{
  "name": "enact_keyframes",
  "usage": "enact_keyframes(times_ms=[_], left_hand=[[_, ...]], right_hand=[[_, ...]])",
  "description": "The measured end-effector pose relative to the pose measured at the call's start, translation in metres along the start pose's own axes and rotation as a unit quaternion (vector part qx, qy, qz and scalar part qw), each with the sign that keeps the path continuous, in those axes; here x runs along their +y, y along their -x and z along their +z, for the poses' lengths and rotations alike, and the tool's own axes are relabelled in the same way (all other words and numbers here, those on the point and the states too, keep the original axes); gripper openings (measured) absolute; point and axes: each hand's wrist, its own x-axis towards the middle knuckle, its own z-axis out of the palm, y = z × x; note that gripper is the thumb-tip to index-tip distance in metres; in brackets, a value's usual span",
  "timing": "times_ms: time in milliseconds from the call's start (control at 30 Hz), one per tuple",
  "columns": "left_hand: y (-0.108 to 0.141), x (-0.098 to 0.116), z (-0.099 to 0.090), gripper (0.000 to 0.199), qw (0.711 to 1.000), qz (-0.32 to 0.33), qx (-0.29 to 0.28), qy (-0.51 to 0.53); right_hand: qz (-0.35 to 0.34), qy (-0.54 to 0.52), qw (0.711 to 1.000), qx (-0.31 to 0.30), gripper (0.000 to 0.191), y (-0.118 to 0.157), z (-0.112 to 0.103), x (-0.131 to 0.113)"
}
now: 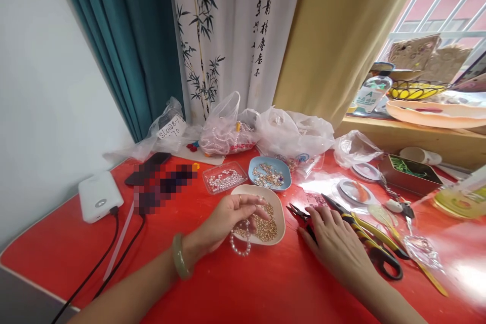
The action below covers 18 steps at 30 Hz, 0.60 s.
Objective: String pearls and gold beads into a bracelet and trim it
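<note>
My left hand is closed on a string of pearl beads, which hangs in a loop from the fingers. It hovers over the near left side of a cream dish that holds small gold beads. To the right, my right hand lies low over the table, thumb and fingers round the handles of small pliers. The pliers' jaws point left, toward the dish; most of the handles are hidden under the palm. Scissors with black and yellow handles lie just beside that hand.
Behind the cream dish stand a blue dish of mixed beads and a clear box of pearls. Plastic bags line the back. A white power bank with cables lies left; a tin and tape rolls are right.
</note>
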Motion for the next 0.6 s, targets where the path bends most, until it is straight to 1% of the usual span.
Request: enact_keyframes(times_ms=[33,100,167,200,233,267,300,333,367,400,433,467,500,533,600], left_hand=[[0.0,0.001,0.0,0.027,1.0,0.004,0.003,0.003],[0.002,0.001,0.002,0.028,1.0,0.013,0.005,0.002],[0.005,0.0,0.006,0.028,1.0,0.012,-0.003,-0.004],[0.007,0.0,0.009,0.027,1.0,0.009,-0.012,-0.007],[0.009,-0.001,0.012,0.025,1.0,0.005,-0.025,-0.011],[0.011,-0.003,0.015,0.023,0.999,0.002,-0.041,-0.014],[0.012,-0.004,0.018,0.021,0.998,0.0,-0.059,-0.015],[0.014,-0.006,0.02,0.02,0.997,0.0,-0.073,-0.014],[0.015,-0.008,0.022,0.019,0.996,-0.001,-0.085,-0.013],[0.015,-0.009,0.024,0.019,0.995,-0.003,-0.094,-0.011],[0.016,-0.011,0.025,0.019,0.995,-0.006,-0.101,-0.008],[0.016,-0.012,0.026,0.019,0.994,-0.01,-0.107,-0.007],[0.016,-0.013,0.027,0.019,0.993,-0.014,-0.113,-0.005],[0.016,-0.014,0.027,0.019,0.993,-0.017,-0.119,-0.005],[0.016,-0.015,0.028,0.019,0.992,-0.018,-0.124,-0.011]], right_hand=[[-0.004,-0.01,1.0,0.015,0.043,0.0,0.001,0.0],[0.002,-0.058,0.997,0.041,0.045,-0.002,-0.004,-0.003],[0.032,-0.162,0.985,0.039,0.041,-0.005,-0.019,-0.011],[0.051,-0.247,0.968,0.015,0.036,-0.005,-0.028,-0.018],[0.055,-0.351,0.934,-0.036,0.032,-0.005,-0.036,-0.026],[0.05,-0.457,0.882,-0.101,0.031,-0.004,-0.044,-0.035],[0.051,-0.552,0.816,-0.167,0.032,-0.003,-0.05,-0.044],[0.051,-0.631,0.742,-0.221,0.035,-0.002,-0.054,-0.052],[0.065,-0.686,0.683,-0.244,0.036,-0.001,-0.057,-0.059],[0.078,-0.725,0.635,-0.255,0.035,-0.001,-0.059,-0.065],[0.093,-0.752,0.599,-0.26,0.032,0.0,-0.059,-0.068],[0.11,-0.768,0.575,-0.261,0.027,-0.001,-0.059,-0.07],[0.123,-0.776,0.559,-0.263,0.023,-0.001,-0.059,-0.071],[0.131,-0.779,0.551,-0.268,0.023,-0.002,-0.058,-0.07],[0.128,-0.774,0.55,-0.286,0.027,-0.004,-0.056,-0.066]])
